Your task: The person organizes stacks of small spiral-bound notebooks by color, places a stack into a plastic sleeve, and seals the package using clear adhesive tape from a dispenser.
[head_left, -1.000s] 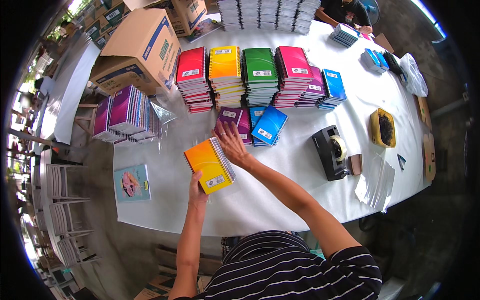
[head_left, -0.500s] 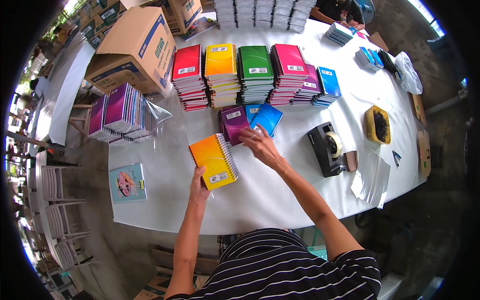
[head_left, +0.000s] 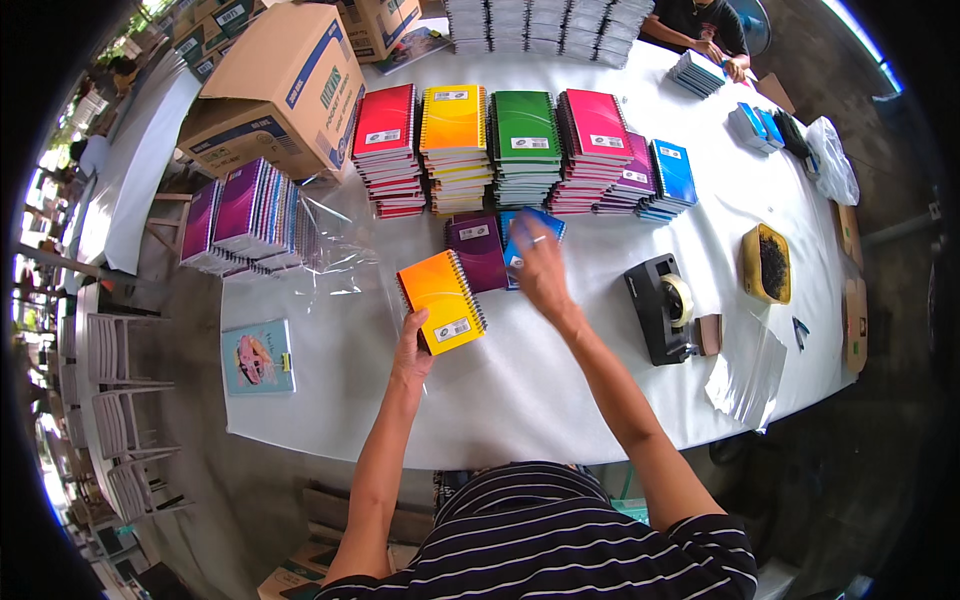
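Observation:
My left hand (head_left: pixel 411 345) grips a spiral-bound notebook with a yellow-orange cover (head_left: pixel 441 300) by its lower left corner, above the near part of the table. Its wire binding faces right. My right hand (head_left: pixel 541 262), smeared by motion, is over a blue notebook (head_left: pixel 516 245); whether its fingers hold that notebook I cannot make out. Left of the blue one lies a purple notebook (head_left: pixel 477 248). Behind them rise stacks of notebooks: red (head_left: pixel 385 125), yellow (head_left: pixel 453 125), green (head_left: pixel 524 125), pink (head_left: pixel 597 125), purple (head_left: pixel 638 170) and a blue stack (head_left: pixel 672 175).
Wrapped purple notebooks (head_left: pixel 245 215) stand at the left, before a cardboard box (head_left: pixel 285 100). A teal notebook (head_left: pixel 258 360) lies near the left edge. Rightward are a tape dispenser (head_left: pixel 655 310), a yellow tub (head_left: pixel 766 262) and pliers (head_left: pixel 800 333). Another person (head_left: pixel 705 25) sits far right.
My right hand has moved from beside the purple notebook rightward and forward over the blue notebooks. The yellow notebook stays in my left hand, slightly further right in the picture.

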Action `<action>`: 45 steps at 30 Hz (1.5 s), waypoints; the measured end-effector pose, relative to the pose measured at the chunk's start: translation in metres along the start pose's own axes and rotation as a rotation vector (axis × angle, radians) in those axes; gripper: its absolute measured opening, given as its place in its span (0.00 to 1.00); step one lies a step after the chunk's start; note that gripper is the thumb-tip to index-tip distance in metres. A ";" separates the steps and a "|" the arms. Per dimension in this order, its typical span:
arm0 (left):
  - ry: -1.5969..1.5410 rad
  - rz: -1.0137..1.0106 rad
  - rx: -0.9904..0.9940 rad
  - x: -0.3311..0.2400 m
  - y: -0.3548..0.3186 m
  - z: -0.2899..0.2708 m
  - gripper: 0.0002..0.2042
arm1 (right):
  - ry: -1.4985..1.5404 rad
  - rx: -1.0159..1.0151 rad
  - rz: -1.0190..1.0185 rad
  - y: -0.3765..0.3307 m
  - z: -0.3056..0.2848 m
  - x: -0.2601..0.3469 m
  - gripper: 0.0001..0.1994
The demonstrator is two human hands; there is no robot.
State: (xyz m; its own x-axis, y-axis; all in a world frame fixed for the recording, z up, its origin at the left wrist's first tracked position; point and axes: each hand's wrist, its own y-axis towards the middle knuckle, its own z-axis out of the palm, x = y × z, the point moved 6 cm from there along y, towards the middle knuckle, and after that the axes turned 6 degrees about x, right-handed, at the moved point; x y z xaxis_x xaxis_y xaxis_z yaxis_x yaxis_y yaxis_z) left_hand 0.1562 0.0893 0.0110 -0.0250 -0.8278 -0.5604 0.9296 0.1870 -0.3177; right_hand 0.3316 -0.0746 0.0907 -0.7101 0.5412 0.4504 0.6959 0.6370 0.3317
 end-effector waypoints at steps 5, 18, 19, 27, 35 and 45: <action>0.001 0.054 -0.039 -0.007 0.003 -0.009 0.28 | -0.336 0.227 -0.250 -0.024 0.046 0.051 0.30; -0.116 -0.004 0.271 0.021 0.021 0.047 0.32 | -0.026 0.202 -0.311 -0.058 -0.057 0.121 0.26; -0.115 -0.022 0.359 0.029 0.026 0.056 0.34 | 0.049 0.234 -0.260 -0.063 -0.059 0.116 0.30; 0.016 -0.021 0.337 0.060 0.042 0.095 0.37 | -0.431 -0.381 0.776 0.025 -0.222 -0.215 0.29; 0.049 -0.043 0.376 0.065 0.049 0.102 0.38 | -0.224 -0.121 1.053 0.013 -0.222 -0.348 0.27; 0.226 -0.086 0.463 0.059 0.021 0.132 0.42 | 0.310 0.659 -0.185 0.030 -0.255 -0.035 0.20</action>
State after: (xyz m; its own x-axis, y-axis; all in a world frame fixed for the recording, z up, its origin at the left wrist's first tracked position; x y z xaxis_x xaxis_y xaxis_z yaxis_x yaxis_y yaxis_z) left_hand 0.2228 -0.0255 0.0722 -0.1401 -0.6852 -0.7147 0.9846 -0.1727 -0.0274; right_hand 0.4049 -0.2145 0.2960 -0.6787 0.2758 0.6806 0.2904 0.9521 -0.0962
